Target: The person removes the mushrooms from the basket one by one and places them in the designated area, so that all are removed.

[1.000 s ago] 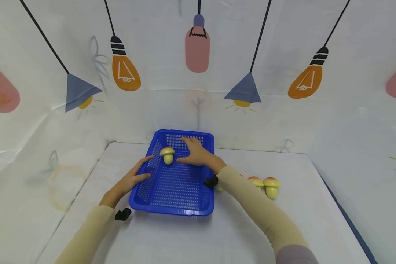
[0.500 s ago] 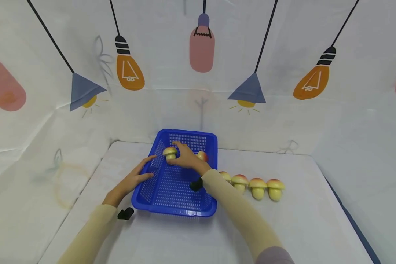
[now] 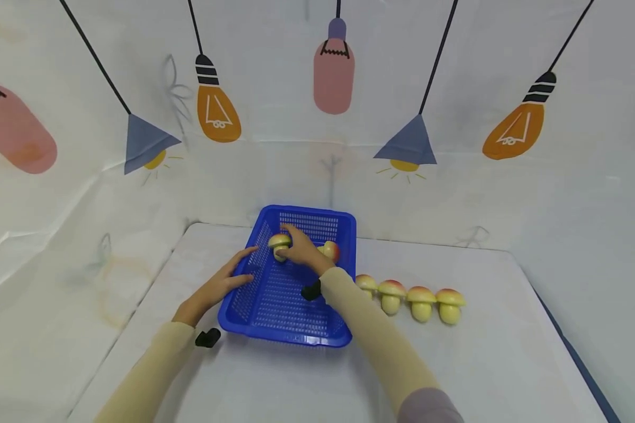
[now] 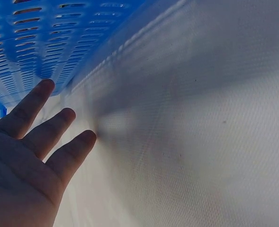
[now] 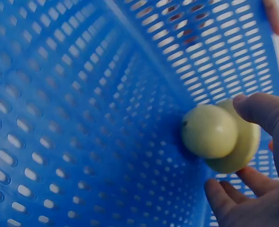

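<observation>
A blue plastic basket [image 3: 286, 320] with slotted walls stands on the white table. My left hand [image 3: 219, 288] is at its left side with fingers spread; in the left wrist view the fingers [image 4: 56, 127] are extended just under the slotted wall. Inside the basket, near the back left, my right hand [image 3: 304, 252] holds a toy mushroom [image 3: 279, 239] by its cap. In the right wrist view, the thumb lies on one side of the mushroom's cap [image 5: 248, 142] and the fingers on the other, with its rounded pale stem facing the camera. A second toy mushroom [image 3: 331, 251] lies behind the right wrist.
Several more toy mushrooms [image 3: 421, 302] with red-yellow caps form a row on the white table [image 3: 487, 364], right of the basket. Behind the table hangs a pale sheet [image 3: 275, 176] printed with lamps and bulbs.
My right hand has moved left across the basket, from the mushroom at its right to the one at back left, and taken hold of it. The left hand stays at the basket's side.
</observation>
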Available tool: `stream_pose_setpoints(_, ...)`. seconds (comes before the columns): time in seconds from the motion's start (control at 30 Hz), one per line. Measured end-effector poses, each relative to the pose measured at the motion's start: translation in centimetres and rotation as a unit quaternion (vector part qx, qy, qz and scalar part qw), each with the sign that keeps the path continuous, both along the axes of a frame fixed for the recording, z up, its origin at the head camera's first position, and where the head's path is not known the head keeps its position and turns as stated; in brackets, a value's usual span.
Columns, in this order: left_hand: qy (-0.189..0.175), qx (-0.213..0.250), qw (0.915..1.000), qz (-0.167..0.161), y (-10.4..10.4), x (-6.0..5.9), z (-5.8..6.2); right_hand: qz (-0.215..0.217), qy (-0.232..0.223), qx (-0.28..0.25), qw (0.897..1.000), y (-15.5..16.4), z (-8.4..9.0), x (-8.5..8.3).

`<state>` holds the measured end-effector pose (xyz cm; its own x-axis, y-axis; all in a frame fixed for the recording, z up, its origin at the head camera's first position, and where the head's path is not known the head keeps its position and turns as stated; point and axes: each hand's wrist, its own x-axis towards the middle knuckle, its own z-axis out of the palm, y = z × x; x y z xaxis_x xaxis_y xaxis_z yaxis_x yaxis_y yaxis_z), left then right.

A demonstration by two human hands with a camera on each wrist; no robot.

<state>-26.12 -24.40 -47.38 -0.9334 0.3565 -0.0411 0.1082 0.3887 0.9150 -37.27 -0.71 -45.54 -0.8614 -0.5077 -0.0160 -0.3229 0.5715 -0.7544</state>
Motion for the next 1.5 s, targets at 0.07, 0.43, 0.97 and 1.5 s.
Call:
stream_pose_setpoints(0.07,0.000,-0.001,1.0000,-0.002,0.2,-0.1,0.0,-0.002,-0.006,0.001,1.000,0.0,-0.4,-0.2)
stream_pose_setpoints(0.43,-0.002,0.003,1.0000,0.002,0.2,-0.1,-0.3,0.013,-0.003,0.005,1.000,-0.1,-1.6,-0.2)
stream_pose_setpoints(0.97,0.007,-0.007,0.9999,0.006,0.3,0.0,0.0,0.021,0.006,0.041,0.999,0.0,-0.7,1.1)
stream_pose_setpoints(1.5,-0.003,0.006,1.0000,0.001,0.1,0.0,0.0,0.025,0.003,0.030,0.999,-0.1,-0.5,2.0)
